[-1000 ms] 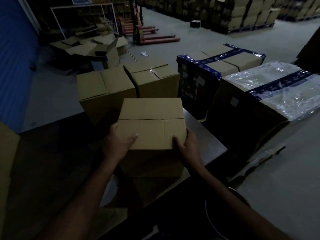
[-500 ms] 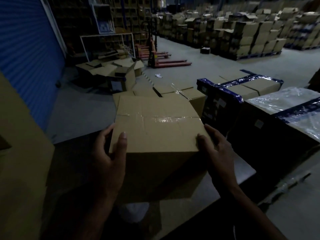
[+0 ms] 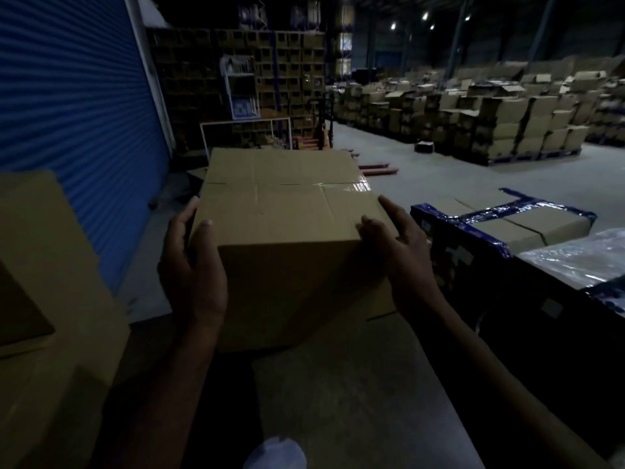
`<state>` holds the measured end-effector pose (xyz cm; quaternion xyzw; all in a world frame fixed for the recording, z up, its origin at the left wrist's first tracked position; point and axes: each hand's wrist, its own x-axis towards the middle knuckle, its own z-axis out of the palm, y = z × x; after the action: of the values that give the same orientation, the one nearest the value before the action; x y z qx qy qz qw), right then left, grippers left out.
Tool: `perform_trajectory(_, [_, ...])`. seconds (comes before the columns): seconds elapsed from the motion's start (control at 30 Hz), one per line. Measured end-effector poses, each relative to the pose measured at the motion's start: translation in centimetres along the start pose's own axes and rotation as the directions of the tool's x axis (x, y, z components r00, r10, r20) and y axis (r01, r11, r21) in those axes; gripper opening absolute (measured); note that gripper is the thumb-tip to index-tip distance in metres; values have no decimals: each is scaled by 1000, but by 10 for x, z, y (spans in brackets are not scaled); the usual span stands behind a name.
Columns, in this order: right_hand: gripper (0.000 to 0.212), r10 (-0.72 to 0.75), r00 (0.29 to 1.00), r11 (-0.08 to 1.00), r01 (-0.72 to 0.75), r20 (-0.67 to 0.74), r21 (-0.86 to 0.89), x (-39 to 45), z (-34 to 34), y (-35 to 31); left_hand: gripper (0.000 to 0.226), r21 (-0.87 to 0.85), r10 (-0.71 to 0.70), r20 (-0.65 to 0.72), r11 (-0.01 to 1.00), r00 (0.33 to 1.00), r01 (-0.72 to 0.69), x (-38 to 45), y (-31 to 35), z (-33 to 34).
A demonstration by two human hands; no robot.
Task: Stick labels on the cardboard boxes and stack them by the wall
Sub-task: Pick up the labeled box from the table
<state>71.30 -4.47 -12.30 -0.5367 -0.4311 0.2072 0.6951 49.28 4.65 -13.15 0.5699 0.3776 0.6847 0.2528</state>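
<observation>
Left-hand fingers [image 3: 203, 238] wrapped over near-left corner of box [image 3: 287, 214], thumb on top; right-hand fingers [image 3: 372, 228] pressed flat against right side. Opposed grip, likely to keep load level. Box clamped between left hand [image 3: 191, 265] and right hand [image 3: 402, 248], raised above table [image 3: 355, 401]. Taped seam up; no label visible.

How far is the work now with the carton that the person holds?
Done: the carton is sealed with clear tape; no label shows on its top or near face, so labelling cannot be confirmed. In hand: the left hand and right hand grip its two sides, lifted off the table. Left: set it on the stack; another carton stands at left beside the blue shutter.
</observation>
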Motion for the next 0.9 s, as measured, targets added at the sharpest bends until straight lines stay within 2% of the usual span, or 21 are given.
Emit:
perform_trajectory(0.17, [59, -3, 998, 1000, 1, 59, 25, 78, -12, 10, 39, -17, -82, -7, 996, 997, 82, 33, -15, 63])
perform_trajectory(0.4, [59, -1, 1000, 1000, 1, -7, 23, 197, -89, 32, 42, -107, -100, 140, 988, 985, 116, 58, -17, 203])
perform_trajectory(0.6, [57, 33, 997, 999, -33, -65, -11, 280, -153, 68, 45, -80, -136, 220, 984, 966, 157, 60, -34, 313])
perform_trajectory(0.7, [54, 33, 997, 999, -35, -68, -28, 311, -174, 84, 56, -79, -138, 225, 984, 965, 159, 62, -44, 353])
perform_trajectory(0.8, [51, 43, 998, 999, -44, -53, -29, 337, -192, 98, 47, -74, -152, 241, 982, 959, 174, 61, -52, 383])
perform_trajectory(0.9, [50, 75, 996, 997, -77, -38, -27, 353, -202, 113, 47, -44, -160, 244, 983, 957, 176, 59, -63, 402])
